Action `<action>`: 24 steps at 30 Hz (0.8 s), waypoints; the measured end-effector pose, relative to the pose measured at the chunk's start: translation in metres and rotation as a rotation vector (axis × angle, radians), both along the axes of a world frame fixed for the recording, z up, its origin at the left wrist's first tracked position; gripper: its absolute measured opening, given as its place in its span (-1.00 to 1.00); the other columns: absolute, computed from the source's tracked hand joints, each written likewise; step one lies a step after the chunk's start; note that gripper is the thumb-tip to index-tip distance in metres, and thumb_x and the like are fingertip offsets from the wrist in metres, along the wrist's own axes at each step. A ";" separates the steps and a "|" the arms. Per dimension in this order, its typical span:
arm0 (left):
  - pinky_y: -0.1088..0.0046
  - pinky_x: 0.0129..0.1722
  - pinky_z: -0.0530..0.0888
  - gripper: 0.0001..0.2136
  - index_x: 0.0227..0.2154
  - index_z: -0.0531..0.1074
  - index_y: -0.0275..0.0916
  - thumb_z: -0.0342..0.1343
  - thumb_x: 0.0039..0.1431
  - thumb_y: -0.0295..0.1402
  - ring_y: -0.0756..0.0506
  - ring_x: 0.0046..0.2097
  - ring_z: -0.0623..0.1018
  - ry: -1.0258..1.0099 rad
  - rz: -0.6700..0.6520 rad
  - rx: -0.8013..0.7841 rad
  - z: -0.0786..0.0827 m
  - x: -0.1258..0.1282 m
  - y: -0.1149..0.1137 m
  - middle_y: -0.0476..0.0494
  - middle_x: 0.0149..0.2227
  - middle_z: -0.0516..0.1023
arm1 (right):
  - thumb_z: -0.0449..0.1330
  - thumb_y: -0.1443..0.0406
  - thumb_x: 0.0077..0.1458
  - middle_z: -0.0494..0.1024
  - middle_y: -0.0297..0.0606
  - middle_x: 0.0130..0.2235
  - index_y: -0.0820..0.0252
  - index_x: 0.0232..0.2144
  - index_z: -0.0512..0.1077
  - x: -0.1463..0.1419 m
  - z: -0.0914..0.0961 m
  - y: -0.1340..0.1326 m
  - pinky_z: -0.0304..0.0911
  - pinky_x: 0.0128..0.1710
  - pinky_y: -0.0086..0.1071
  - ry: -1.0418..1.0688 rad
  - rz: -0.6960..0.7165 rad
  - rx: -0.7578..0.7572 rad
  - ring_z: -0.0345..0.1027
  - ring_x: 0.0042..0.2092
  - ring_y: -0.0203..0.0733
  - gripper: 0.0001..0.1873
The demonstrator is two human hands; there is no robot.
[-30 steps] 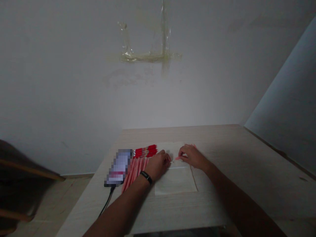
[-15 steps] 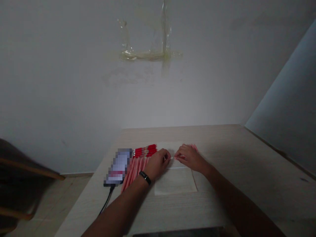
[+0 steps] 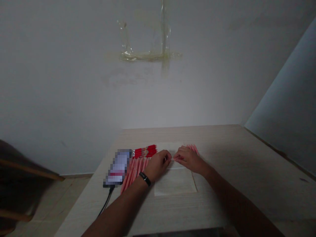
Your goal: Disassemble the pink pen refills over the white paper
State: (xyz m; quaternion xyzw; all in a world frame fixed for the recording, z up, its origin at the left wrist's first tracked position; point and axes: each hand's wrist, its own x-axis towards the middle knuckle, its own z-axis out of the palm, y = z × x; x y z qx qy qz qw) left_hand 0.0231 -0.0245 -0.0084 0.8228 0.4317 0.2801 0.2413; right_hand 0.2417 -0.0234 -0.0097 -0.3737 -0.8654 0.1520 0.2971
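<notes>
Over a pale paper-like sheet, my left hand and my right hand face each other, fingertips pinched and almost meeting. A small thin whitish piece spans the short gap between them; it is too small to name. Beside my left forearm lies a row of pink slender sticks, partly covered by the arm. Several red pens with silvery ends lie behind them. More pink sticks show just beyond my right hand, which hides part of them. A dark band circles my left wrist.
At the left of the wooden table lies a phone with a blurred screen and a black cable. The table's far edge meets a grey wall bearing strips of clear tape. Dark furniture stands at lower left.
My right hand has shifted slightly left, narrowing the gap between the fingertips. More of the pink sticks behind it now shows. My left hand has barely moved.
</notes>
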 end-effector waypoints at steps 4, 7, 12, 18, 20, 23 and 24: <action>0.52 -0.36 0.28 -0.95 -0.28 0.40 -0.22 0.09 0.19 -0.43 -0.02 -0.36 0.45 -0.024 -0.029 -0.020 0.002 0.000 -0.002 -0.02 -0.39 0.50 | 0.28 0.30 0.19 0.48 -0.28 -0.24 0.16 -0.23 0.47 -0.006 -0.008 -0.001 0.30 -0.19 -0.37 0.156 0.028 -0.149 0.39 -0.23 -0.24 -0.90; 0.52 -0.40 0.24 -0.95 -0.30 0.39 -0.22 0.13 0.18 -0.41 -0.01 -0.40 0.43 -0.019 0.000 -0.022 0.004 0.000 -0.002 0.02 -0.45 0.46 | 0.31 0.31 0.15 0.49 -0.31 -0.28 0.16 -0.27 0.48 -0.009 -0.012 0.000 0.30 -0.24 -0.40 0.216 0.028 -0.208 0.39 -0.26 -0.26 -0.91; 0.52 -0.39 0.24 -0.95 -0.31 0.40 -0.21 0.13 0.15 -0.44 -0.01 -0.38 0.44 -0.010 -0.021 -0.008 0.004 -0.001 -0.002 0.02 -0.43 0.48 | 0.31 0.30 0.14 0.48 -0.34 -0.35 0.16 -0.33 0.48 -0.010 -0.012 0.001 0.26 -0.32 -0.42 0.233 -0.028 -0.237 0.37 -0.32 -0.27 -0.92; 0.52 -0.39 0.25 -0.94 -0.31 0.41 -0.21 0.14 0.14 -0.43 -0.02 -0.38 0.45 0.037 -0.022 -0.016 0.002 0.000 -0.002 0.00 -0.42 0.50 | 0.30 0.29 0.16 0.50 -0.33 -0.36 0.16 -0.35 0.48 -0.011 -0.007 -0.002 0.24 -0.30 -0.42 0.144 -0.032 -0.171 0.38 -0.32 -0.26 -0.93; 0.52 -0.39 0.25 -0.94 -0.30 0.42 -0.21 0.15 0.15 -0.39 -0.02 -0.38 0.45 0.044 -0.026 -0.021 0.002 0.000 -0.003 0.00 -0.41 0.51 | 0.29 0.30 0.16 0.51 -0.35 -0.37 0.16 -0.35 0.48 -0.011 -0.006 -0.003 0.22 -0.32 -0.43 0.114 -0.043 -0.179 0.38 -0.35 -0.27 -0.94; 0.51 -0.38 0.28 -0.90 -0.26 0.43 -0.21 0.15 0.18 -0.33 -0.03 -0.36 0.46 0.034 -0.031 -0.009 0.002 0.000 -0.002 -0.03 -0.38 0.53 | 0.28 0.31 0.16 0.54 -0.35 -0.36 0.15 -0.32 0.48 -0.009 -0.005 -0.003 0.20 -0.33 -0.43 0.073 -0.070 -0.168 0.38 -0.36 -0.28 -0.96; 0.50 -0.37 0.30 -0.89 -0.24 0.44 -0.21 0.14 0.20 -0.32 -0.04 -0.34 0.47 0.027 -0.027 0.001 0.003 -0.001 -0.002 -0.04 -0.36 0.53 | 0.28 0.31 0.17 0.54 -0.35 -0.35 0.15 -0.32 0.48 -0.009 -0.005 -0.003 0.21 -0.31 -0.43 0.061 -0.078 -0.155 0.39 -0.36 -0.28 -0.96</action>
